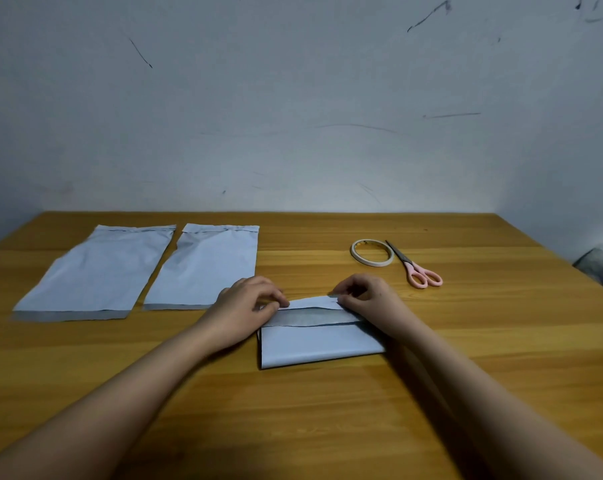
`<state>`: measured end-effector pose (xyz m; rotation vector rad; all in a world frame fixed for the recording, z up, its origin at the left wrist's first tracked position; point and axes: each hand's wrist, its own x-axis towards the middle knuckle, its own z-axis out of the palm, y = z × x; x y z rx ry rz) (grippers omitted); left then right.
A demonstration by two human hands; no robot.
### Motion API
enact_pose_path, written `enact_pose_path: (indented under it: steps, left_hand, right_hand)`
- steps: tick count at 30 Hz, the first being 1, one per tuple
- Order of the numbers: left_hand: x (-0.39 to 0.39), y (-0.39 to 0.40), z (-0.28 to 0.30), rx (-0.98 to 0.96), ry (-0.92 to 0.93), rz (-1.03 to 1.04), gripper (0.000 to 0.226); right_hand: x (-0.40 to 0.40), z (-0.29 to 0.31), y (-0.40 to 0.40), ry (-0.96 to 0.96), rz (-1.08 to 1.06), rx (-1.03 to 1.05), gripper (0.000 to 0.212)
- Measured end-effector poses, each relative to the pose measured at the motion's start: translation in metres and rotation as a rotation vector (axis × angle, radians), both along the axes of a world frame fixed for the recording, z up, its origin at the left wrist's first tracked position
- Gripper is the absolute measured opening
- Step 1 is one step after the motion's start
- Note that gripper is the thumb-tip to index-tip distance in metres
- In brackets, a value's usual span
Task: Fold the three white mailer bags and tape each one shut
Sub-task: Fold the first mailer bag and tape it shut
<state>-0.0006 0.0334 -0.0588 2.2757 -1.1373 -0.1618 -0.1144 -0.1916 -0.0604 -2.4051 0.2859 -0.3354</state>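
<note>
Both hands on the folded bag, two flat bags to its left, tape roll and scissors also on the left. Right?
Not quite. The head view shows the tape roll and scissors on the right. The rest holds: both hands on the folded bag, two flat bags to its left.

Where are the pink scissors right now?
The pink scissors lie flat on the wooden table, on the right side of the head view, right beside the tape roll and just beyond the right hand.

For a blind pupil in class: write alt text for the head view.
Left hand and right hand pinch a folded mailer bag's flap on a wooden table; two flat mailer bags left, tape roll and pink scissors right.
</note>
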Motion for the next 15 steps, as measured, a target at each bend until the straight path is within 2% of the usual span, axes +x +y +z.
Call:
enact_pose_path:
  steps: [9, 12, 15]
  left_hand:
    - [-0.0032, -0.0054, 0.0096, -0.106, 0.136, -0.027, 0.015]
    - [-0.003, -0.0054, 0.0101, -0.099, 0.157, -0.029, 0.013]
    - [-0.0021, -0.0037, 0.0072, -0.065, 0.165, -0.039, 0.013]
  right_hand:
    - [-0.0033, 0.0058, -0.0004, -0.031, 0.035, 0.086, 0.01]
    - [-0.0055, 0.009, -0.0003, -0.003, 0.074, 0.118, 0.007]
    - [-0.0076, 0.0084, -0.0022, 0.073, 0.113, 0.099, 0.015]
